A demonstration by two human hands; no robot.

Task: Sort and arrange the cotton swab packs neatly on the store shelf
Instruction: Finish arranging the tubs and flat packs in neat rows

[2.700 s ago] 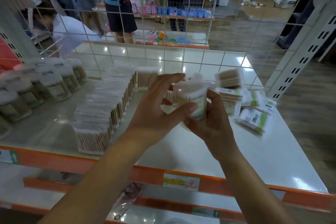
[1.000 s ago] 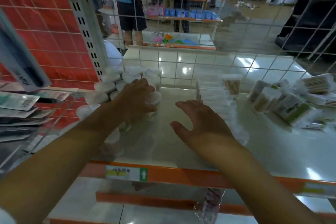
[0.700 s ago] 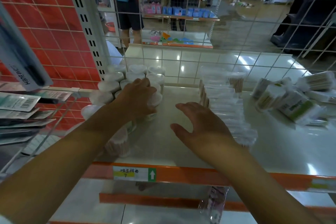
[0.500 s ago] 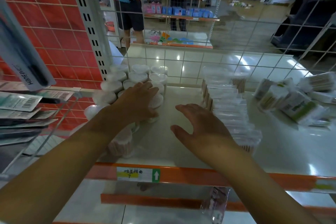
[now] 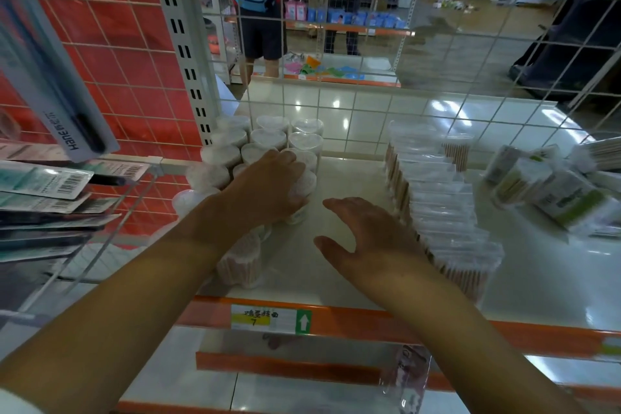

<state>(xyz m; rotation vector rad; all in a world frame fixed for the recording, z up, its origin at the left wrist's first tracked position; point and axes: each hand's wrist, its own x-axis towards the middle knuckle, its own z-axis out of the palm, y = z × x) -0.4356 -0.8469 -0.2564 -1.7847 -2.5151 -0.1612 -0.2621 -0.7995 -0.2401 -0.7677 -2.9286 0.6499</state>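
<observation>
Several heart-shaped clear tubs of cotton swabs (image 5: 268, 138) stand in rows at the left of the white shelf (image 5: 353, 178). My left hand (image 5: 265, 185) rests over one tub (image 5: 300, 193) at the right edge of that group, its fingers curved round it. My right hand (image 5: 366, 232) hovers open above the shelf, palm down, between the tubs and a long row of rectangular swab boxes (image 5: 440, 208). A loose heap of bagged and boxed swab packs (image 5: 551, 188) lies at the far right.
A white wire grid (image 5: 369, 84) backs the shelf, with a slotted upright post (image 5: 188, 77) at left. Carded items (image 5: 43, 185) hang on the left rack. The orange shelf edge (image 5: 336, 319) carries a price label. A person in red stands behind the grid.
Both hands held one tub in the middle 2.7 s ago; the view then swung left. Over the last second my left hand stays on the tub group and my right hand hovers nearly still.
</observation>
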